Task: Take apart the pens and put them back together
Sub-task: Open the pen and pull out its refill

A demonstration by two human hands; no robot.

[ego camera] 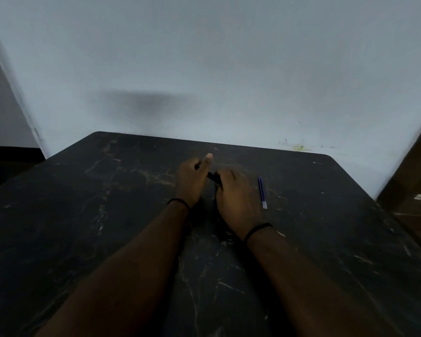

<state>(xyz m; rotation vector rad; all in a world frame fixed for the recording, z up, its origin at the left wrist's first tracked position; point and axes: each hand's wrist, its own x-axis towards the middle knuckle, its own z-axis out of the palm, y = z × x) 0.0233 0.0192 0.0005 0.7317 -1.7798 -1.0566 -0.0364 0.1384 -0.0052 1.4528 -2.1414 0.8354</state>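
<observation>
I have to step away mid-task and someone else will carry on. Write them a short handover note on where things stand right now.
Left hand: closed on one end of a black pen, thumb raised.
Right hand: closed on the pen's other end; both hands are over the middle of the dark marble table.
Blue pen: lying on the table just right of the right hand, untouched, seemingly in one piece.
Done: too dark to tell whether the black pen is coming apart or going back together.
Left: finish the black pen, then do the blue one.
</observation>
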